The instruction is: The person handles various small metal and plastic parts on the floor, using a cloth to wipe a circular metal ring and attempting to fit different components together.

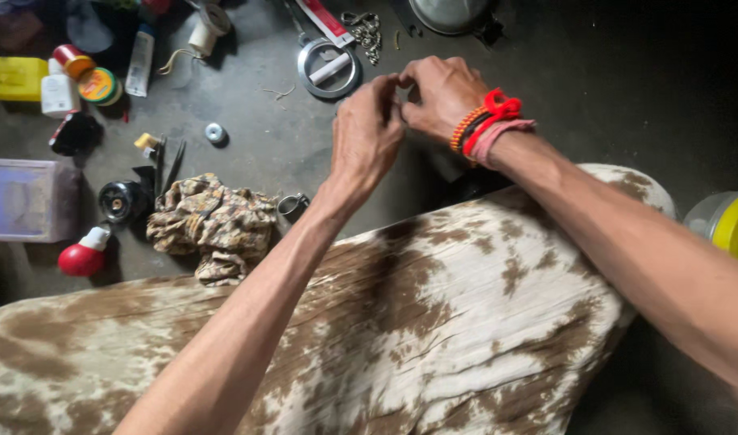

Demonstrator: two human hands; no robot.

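— What's on the floor over on the left side?

— A yellow box (13, 77), small tins and a white bottle (58, 93), a clear plastic case (26, 200), and a red-and-white bulb-shaped thing (84, 254). Next along, a crumpled patterned rag (212, 221) with a small metal clip (292, 204) just beside it.

— And the hands?

— Both meet above the grey floor, just below a metal ring (329, 68) that has a white strip lying across it. The left hand (367, 137) has its fingers curled in, tips pinched together against the right hand (443, 95), which is curled the same way. Whatever they pinch is tiny and hidden between the fingertips; I cannot tell what it is.

— How would you work it well?

— I'd judge steady wrists matter most: keep both hands braced over the knee, in those brown-blotched trousers (433, 322), and hold the piece near the light, since that right side is dark. The red wrist bands (490, 121) sit clear of the fingers, and a yellow-lidded jar (731, 224) stands well apart.
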